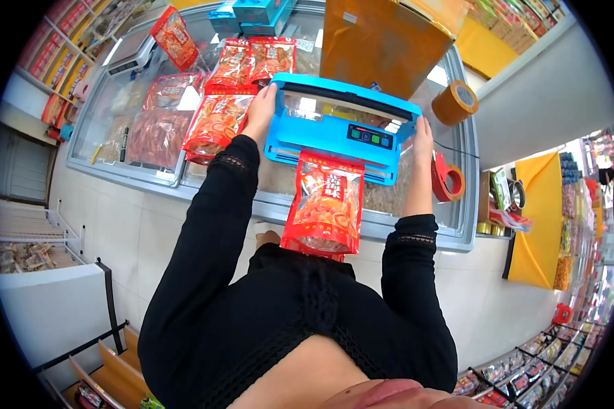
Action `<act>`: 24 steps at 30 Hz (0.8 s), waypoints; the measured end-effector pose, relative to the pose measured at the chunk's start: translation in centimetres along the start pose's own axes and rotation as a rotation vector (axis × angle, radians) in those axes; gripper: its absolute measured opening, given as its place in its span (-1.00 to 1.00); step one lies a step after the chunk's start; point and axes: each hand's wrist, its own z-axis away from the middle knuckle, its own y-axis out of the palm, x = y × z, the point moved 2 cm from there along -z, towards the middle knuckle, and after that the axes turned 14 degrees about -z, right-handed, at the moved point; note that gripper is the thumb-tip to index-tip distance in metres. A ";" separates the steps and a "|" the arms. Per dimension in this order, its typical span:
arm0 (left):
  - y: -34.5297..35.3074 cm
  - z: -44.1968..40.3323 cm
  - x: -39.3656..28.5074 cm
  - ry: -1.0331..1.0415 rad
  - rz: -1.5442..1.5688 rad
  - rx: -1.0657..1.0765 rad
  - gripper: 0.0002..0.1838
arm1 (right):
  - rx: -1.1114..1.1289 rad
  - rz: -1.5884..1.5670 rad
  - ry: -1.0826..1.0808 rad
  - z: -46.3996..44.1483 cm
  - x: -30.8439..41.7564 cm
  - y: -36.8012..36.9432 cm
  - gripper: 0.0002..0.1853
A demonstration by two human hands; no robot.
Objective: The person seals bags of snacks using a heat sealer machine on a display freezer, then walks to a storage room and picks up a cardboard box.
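Note:
A blue sealing machine (327, 133) with a small button panel sits on the glass-topped freezer. One red food pouch (326, 208) hangs from the machine's front edge, its top end at the machine. My left hand (260, 112) rests against the machine's left end, its fingers mostly hidden behind the lid edge. At the right end, my right hand (422, 140) touches the side of the machine, with its fingers partly hidden. Several red pouches (218, 119) lie on the glass just left of my left hand.
Behind the machine stands a large brown carton (382, 48). Brown tape (455, 103) and a red tape dispenser (447, 178) lie to the right. A scale (131, 54) and blue boxes (262, 15) are at the back left. Stocked shelves (546, 354) stand at lower right.

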 end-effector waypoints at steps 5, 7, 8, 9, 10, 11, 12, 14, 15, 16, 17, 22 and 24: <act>0.1 -0.4 1.2 -0.134 0.417 0.131 -0.59 | 0.127 -0.398 0.038 2.4 -3.7 0.2 -0.45; 0.9 1.4 3.0 -0.011 0.315 -0.017 -0.57 | 0.130 -0.365 0.122 7.4 -3.5 0.0 -0.46; 0.7 2.7 3.5 0.122 0.216 -0.171 -0.54 | 0.113 -0.308 0.256 10.8 -3.2 0.0 -0.46; -0.9 5.9 2.7 0.002 -0.016 0.068 -0.48 | 0.101 -0.249 0.384 13.8 -3.1 -0.2 -0.46; -1.0 10.2 2.1 0.096 0.000 0.047 -0.51 | 0.155 -0.244 0.534 15.5 -5.4 -1.0 -0.43; 0.7 13.6 5.0 -0.013 -0.044 0.099 -0.52 | 0.288 -0.308 0.635 17.7 -4.8 -0.7 -0.41; 1.6 16.5 7.5 -0.077 -0.017 0.345 -0.51 | 0.296 -0.305 0.640 19.1 -4.5 -0.3 -0.41; 1.7 21.9 7.5 -0.478 0.313 0.978 -0.49 | 0.227 -0.076 0.579 21.1 -4.3 0.1 -0.41; -0.7 23.1 2.2 -0.570 0.326 0.895 -0.50 | 0.241 -0.072 0.587 21.2 -4.8 0.1 -0.41; -0.9 23.1 1.8 -0.565 0.359 0.945 -0.51 | 0.278 -0.251 0.716 21.4 -5.7 0.1 -0.45; -0.5 23.2 2.4 -0.596 0.423 0.991 -0.54 | 0.315 -0.432 0.842 21.7 -6.2 0.7 -0.47; -4.0 24.5 -0.7 -0.518 1.019 0.905 -0.46 | 0.326 -0.716 0.762 24.5 -2.7 3.2 -0.53; -9.0 23.6 -2.1 -0.476 0.522 0.965 -0.37 | 0.389 -0.760 0.668 25.4 -0.3 4.9 -0.51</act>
